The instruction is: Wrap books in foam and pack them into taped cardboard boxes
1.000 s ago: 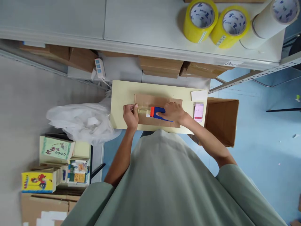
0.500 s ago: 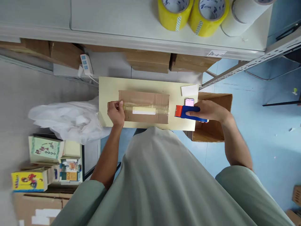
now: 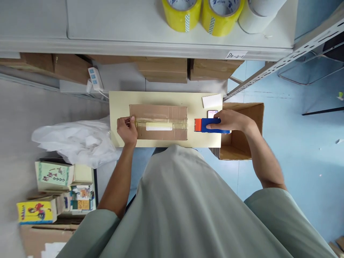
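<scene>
A brown cardboard box (image 3: 161,111) lies on the cream board in front of me. Clear tape runs along its middle, over a white label (image 3: 159,126). My left hand (image 3: 127,131) has its fingers curled at the box's left end, with the thumb on top. In my right hand (image 3: 228,120) is a blue tape dispenser (image 3: 212,125) with an orange-red head pointing at the box. A short gap separates that head from the box's right end. Just behind the dispenser a phone (image 3: 212,114) with a lit screen is partly covered by my fingers.
The cream board (image 3: 120,100) also carries a white card (image 3: 212,101). Right of it stands an open carton (image 3: 256,111). Beyond, a shelf (image 3: 120,32) holds yellow tape rolls (image 3: 182,21). White plastic (image 3: 72,138) and several small boxes (image 3: 55,173) are at the left.
The whole view has shifted, so most things on the board sit further left. The tape dispenser has turned from slightly tilted to nearly level. Both hands keep their grip.
</scene>
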The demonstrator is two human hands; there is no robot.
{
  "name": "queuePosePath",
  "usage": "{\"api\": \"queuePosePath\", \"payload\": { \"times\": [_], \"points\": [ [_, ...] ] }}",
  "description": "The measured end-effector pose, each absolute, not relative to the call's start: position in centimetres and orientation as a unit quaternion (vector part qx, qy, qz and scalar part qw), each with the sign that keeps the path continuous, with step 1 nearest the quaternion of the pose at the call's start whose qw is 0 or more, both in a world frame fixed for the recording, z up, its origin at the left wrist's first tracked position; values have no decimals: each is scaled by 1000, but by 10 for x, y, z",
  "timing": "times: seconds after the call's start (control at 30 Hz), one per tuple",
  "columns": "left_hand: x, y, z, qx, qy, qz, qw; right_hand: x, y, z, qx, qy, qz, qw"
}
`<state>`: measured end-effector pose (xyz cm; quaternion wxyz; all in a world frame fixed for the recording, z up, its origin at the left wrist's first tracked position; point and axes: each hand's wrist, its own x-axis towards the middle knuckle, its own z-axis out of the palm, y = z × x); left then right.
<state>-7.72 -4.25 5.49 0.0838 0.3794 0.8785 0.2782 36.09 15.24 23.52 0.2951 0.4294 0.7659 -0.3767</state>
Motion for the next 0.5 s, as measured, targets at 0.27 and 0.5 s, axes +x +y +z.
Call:
{"api": "queuePosePath", "payload": {
  "times": [0.27, 0.5],
  "points": [
    [-77, -42, 55, 372, 881, 278, 88, 318, 119, 217, 491, 772, -244, 322],
    [-75, -42, 58, 379, 877, 284, 79, 282, 68, 185, 539, 778, -223, 234]
  ]
}}
